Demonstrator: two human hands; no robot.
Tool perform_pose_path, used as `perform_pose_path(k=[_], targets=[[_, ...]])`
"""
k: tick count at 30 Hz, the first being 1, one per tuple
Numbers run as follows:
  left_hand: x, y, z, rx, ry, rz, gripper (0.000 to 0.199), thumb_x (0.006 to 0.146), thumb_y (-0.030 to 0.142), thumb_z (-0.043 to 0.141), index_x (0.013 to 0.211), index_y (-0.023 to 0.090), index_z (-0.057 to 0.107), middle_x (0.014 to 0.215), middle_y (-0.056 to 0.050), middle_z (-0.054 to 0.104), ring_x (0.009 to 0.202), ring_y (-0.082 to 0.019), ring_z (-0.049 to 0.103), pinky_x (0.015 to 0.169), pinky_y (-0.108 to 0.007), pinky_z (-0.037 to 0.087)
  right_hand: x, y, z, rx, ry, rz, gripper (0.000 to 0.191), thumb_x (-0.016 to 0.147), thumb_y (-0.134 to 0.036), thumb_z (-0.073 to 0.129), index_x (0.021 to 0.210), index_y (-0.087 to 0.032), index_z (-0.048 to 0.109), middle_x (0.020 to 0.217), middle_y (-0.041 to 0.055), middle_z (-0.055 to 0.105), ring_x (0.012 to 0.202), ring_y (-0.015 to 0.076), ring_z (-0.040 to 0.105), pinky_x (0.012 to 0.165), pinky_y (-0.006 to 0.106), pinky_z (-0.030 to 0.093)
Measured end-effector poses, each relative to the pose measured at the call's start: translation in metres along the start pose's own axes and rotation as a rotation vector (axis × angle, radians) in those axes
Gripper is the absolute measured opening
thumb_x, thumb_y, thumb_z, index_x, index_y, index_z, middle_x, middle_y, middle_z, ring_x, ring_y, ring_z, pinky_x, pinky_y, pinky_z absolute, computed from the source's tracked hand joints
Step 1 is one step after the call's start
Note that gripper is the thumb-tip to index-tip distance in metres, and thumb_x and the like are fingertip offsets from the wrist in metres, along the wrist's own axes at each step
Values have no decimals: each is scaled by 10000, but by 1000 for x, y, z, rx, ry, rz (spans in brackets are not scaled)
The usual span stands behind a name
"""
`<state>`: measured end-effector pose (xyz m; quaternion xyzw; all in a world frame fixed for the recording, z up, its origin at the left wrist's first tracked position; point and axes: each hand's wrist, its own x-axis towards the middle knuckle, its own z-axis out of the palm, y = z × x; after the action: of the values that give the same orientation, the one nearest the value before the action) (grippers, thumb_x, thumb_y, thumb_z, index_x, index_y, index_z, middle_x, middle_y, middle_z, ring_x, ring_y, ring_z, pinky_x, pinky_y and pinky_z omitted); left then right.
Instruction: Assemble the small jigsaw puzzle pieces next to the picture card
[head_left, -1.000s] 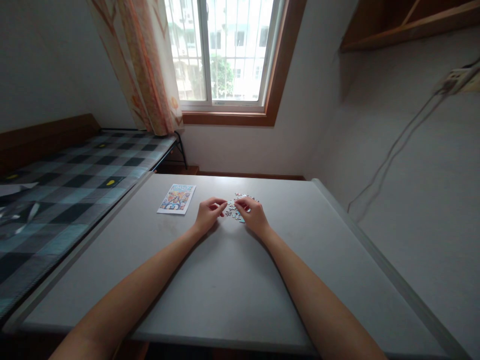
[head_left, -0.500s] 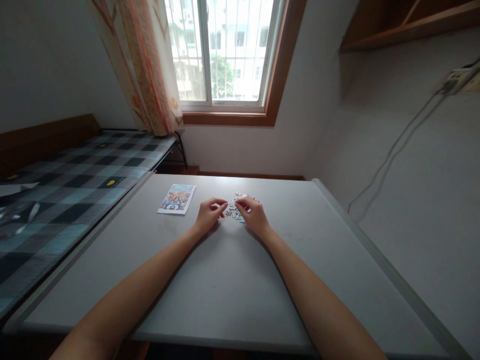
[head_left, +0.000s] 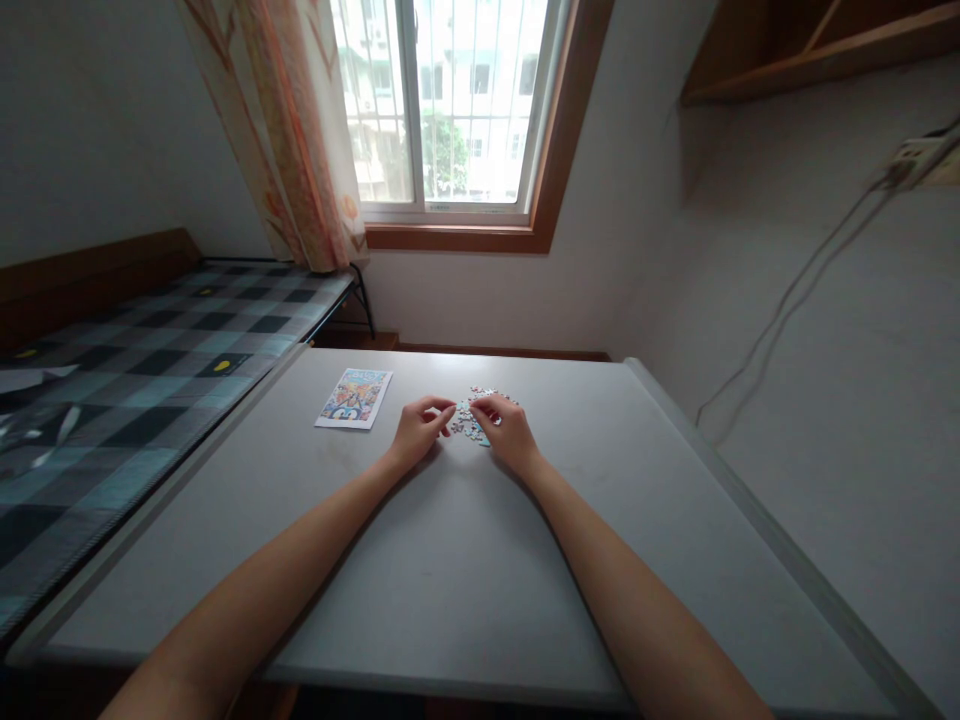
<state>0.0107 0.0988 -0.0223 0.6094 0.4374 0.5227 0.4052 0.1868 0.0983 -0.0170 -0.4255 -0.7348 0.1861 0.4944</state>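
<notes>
A small heap of jigsaw puzzle pieces (head_left: 471, 428), pale blue, white and reddish, lies on the white table (head_left: 450, 560). At its left edge, my left hand (head_left: 418, 430) has thumb and forefinger brought together in a pinch. My right hand (head_left: 508, 432) pinches too, over the right part of the heap, and covers some of the pieces. The fingertips of both hands point at each other with a narrow gap between. Whatever either pinch holds is too small to make out. Left of my hands, a colourful printed picture sheet (head_left: 354, 398) lies flat.
Along the table's left side stands a bed (head_left: 150, 370) with a checked cover. A curtain (head_left: 277, 130) hangs beside the barred window (head_left: 465, 110) at the back. On the right wall are a cable (head_left: 787, 290) and a wooden shelf (head_left: 825, 65).
</notes>
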Motion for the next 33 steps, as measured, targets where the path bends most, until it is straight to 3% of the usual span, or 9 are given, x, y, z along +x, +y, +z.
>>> perform_pose_path(k=[33], targets=[[1,0,1,5,-1,0,290,737,419,700,826,143,693,771,-34,686,487,-98,592,439,-207,421,-1,3,1,-15,-11,-1,128,852,-246,572,782,-190,664,761,34,665,674,157,582,670,285,468]])
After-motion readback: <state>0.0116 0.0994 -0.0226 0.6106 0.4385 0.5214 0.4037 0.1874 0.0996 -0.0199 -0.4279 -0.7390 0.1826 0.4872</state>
